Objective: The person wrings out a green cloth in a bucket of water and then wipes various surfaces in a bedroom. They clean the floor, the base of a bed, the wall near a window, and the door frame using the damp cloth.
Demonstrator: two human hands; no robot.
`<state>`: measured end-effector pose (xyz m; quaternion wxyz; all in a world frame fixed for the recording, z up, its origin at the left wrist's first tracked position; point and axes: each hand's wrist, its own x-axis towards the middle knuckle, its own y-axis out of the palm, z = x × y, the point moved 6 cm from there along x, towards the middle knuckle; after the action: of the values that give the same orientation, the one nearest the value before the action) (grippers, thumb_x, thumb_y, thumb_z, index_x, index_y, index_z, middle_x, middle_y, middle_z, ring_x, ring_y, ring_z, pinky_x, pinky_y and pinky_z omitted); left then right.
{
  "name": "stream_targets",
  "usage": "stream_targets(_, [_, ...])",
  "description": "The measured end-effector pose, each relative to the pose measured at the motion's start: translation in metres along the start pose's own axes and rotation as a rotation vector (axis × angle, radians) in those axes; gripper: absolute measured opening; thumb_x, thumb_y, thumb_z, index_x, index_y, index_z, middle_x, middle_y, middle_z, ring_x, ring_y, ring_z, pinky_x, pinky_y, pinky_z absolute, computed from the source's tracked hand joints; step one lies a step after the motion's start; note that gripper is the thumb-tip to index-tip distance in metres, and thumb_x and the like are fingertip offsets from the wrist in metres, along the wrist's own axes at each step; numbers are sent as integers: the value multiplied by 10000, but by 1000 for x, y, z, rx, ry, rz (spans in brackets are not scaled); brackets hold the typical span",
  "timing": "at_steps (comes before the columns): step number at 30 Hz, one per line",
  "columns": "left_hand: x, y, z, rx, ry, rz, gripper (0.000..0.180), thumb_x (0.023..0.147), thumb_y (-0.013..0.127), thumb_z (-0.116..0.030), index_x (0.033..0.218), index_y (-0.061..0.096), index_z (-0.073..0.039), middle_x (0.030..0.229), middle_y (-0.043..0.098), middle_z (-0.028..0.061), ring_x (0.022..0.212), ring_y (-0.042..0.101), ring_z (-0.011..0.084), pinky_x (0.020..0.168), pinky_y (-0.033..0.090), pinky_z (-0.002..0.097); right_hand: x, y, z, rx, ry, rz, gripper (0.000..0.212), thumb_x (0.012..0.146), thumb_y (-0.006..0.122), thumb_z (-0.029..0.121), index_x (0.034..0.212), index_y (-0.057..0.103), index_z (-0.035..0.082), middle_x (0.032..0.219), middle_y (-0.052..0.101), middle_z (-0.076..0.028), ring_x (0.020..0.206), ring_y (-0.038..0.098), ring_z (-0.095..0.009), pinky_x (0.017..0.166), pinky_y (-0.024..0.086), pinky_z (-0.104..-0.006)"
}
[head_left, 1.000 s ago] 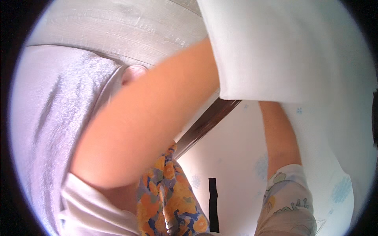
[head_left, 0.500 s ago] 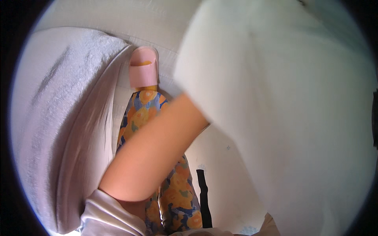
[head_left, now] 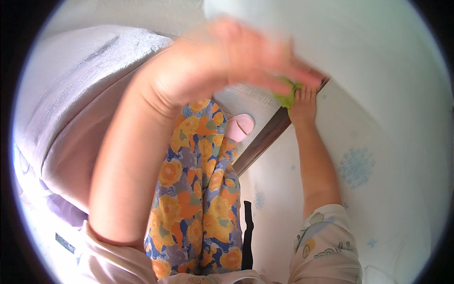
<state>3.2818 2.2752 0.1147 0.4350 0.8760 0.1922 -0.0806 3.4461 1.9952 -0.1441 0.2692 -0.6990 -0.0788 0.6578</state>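
Note:
My left hand is raised in the upper middle, smeared by motion, its fingers apart beside a pale white hanging cloth. Whether the fingertips touch that cloth I cannot tell. Farther down, my right hand presses a crumpled green cloth against the dark brown wooden strip along the foot of the wall. Part of the green cloth is hidden behind my left fingers.
A bed edge with a fuzzy light grey cover rises close on my left. The white wall with blue flower prints stands on my right. A pink slipper is on the floor by my patterned trousers. A black strap hangs near me.
The white hanging cloth has swung up and away to the right, uncovering both hands, the green cloth and the wooden strip. My left forearm has lifted out from behind it.

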Motion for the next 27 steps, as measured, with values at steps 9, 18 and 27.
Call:
stream_targets(9, [26, -19, -29, 95, -2, -329, 639, 832, 310, -566, 1163, 460, -40, 1076, 544, 142, 997, 534, 236, 829, 450, 370, -32, -16, 71, -672, 148, 54, 539, 870, 301, 366, 1320, 230, 76, 1403, 99, -128, 1298, 36, -272, 1038, -13, -400])
stream_targets(18, [38, -74, 32, 272, -181, -11, 665, 823, 329, -573, 1164, 475, -21, 1210, 464, 97, 1098, 449, 200, 891, 369, 320, 8, 60, 98, -667, 108, -3, 543, 861, 313, 354, 1321, 239, 75, 1396, 141, -122, 1296, 64, -270, 1039, 1, -416])
stream_targets(27, [60, -89, 131, 808, -655, 283, 515, 784, 544, -433, 1118, 524, -43, 1135, 516, 85, 1074, 454, 202, 912, 335, 310, 28, 73, 102, -645, 76, -75, 511, 862, 299, 293, 1323, 243, 78, 1394, 167, -97, 1294, 88, -252, 1040, 24, -408])
